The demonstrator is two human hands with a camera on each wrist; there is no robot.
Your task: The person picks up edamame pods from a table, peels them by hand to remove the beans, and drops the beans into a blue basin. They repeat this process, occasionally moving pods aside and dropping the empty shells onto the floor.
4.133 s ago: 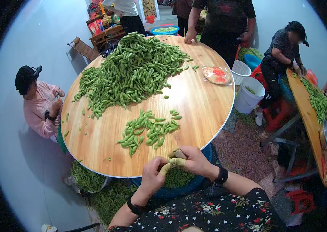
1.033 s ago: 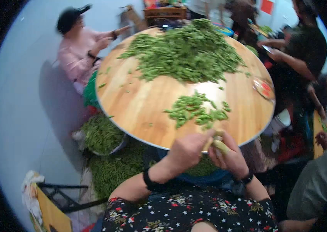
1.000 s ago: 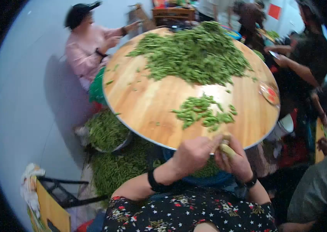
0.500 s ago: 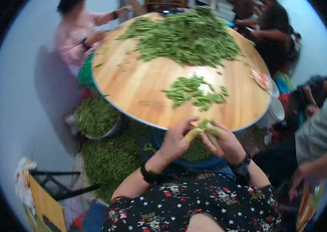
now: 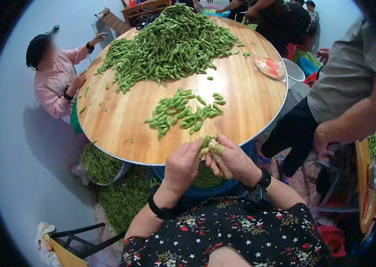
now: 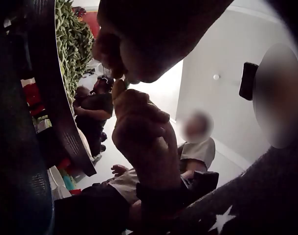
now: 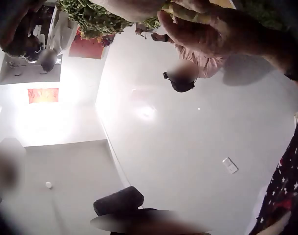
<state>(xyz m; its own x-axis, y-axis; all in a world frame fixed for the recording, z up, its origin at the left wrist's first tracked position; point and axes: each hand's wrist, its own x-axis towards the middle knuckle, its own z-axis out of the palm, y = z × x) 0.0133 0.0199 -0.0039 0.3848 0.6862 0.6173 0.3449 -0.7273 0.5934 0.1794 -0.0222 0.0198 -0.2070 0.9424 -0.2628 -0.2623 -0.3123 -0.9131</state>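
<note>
In the head view both hands meet over the near edge of the round wooden table (image 5: 250, 111). My left hand (image 5: 180, 167) pinches a green edamame pod (image 5: 206, 141) between thumb and fingers. From the other side, the right hand (image 5: 239, 162) holds the same pod, its thumb pressed close to it. Yellowish coverings wrap both thumbs. Just beyond the hands lies a small group of loose pods (image 5: 183, 111). A tall heap of edamame pods (image 5: 165, 49) rises behind. Both wrist views show the hands together, the left one dark; the pod is mostly hidden there.
Below the hands stands a blue basin (image 5: 197, 192) holding green contents. A filled tub (image 5: 123, 171) and piled greens (image 5: 123, 200) lie at left. A wrapped round packet (image 5: 270, 67) sits on the table. People stand or sit left, right and behind; a second table (image 5: 363, 178) is at right.
The head view has swung about. The hands have stayed together, shifting their grip, and a green pod now shows between them. A person in a grey shirt has come in at right.
</note>
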